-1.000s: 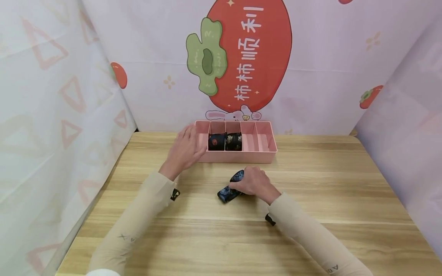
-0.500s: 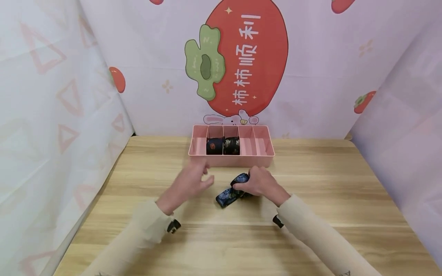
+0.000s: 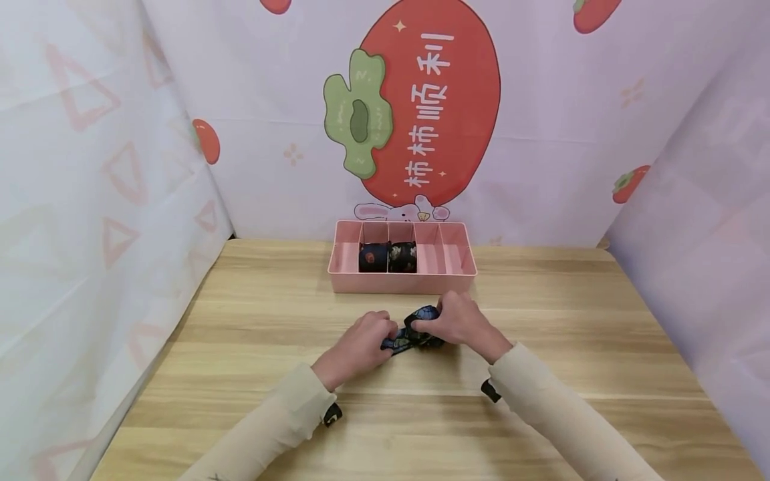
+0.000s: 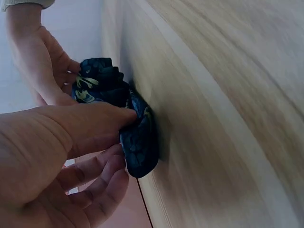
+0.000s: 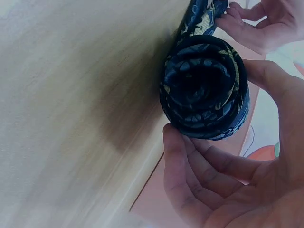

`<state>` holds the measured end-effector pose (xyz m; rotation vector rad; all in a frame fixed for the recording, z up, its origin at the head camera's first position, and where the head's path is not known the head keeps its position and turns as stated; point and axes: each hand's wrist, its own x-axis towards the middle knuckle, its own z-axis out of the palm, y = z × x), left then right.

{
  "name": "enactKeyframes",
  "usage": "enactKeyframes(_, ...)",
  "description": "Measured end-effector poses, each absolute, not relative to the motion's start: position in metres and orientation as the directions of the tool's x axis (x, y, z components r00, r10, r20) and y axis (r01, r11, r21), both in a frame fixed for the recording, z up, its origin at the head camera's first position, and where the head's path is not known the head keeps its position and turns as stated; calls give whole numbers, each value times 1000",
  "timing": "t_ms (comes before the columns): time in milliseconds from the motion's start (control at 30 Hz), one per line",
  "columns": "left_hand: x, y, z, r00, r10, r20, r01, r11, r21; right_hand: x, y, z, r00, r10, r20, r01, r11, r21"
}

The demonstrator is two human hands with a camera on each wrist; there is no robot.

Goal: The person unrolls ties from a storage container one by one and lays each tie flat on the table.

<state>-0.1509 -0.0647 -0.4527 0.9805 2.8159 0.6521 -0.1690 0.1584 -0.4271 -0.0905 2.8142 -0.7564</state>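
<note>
Holding dark patterned cloth roll (image 5: pixel 205 88) in my right hand (image 3: pixel 462 322), grip parted roll-wide; my left hand (image 3: pixel 361 342), nine o'clock, pinches loose end (image 4: pixel 138 149) tightly. Pink box (image 3: pixel 402 284), twelve o'clock.

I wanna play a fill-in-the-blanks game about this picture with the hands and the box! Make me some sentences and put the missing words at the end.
1. The color of the box is ____.
2. The box is split into ____ compartments.
3. Inside the box there are ____ dark rolls.
4. The hand around the coiled part of the blue patterned cloth is the person's ____ one.

Missing words: pink; five; two; right.
</note>
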Motion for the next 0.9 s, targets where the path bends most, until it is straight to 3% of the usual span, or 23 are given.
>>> enactKeyframes(300,-162,-83,-458,-796,595,108,585,711,390,-166,159,-430,-971,-107,-213,23,848,-530)
enactKeyframes(900,-189,-115,-456,-865,499,58,487,805,339,-189,125,-439,-971,-44,-237,107,801,-589)
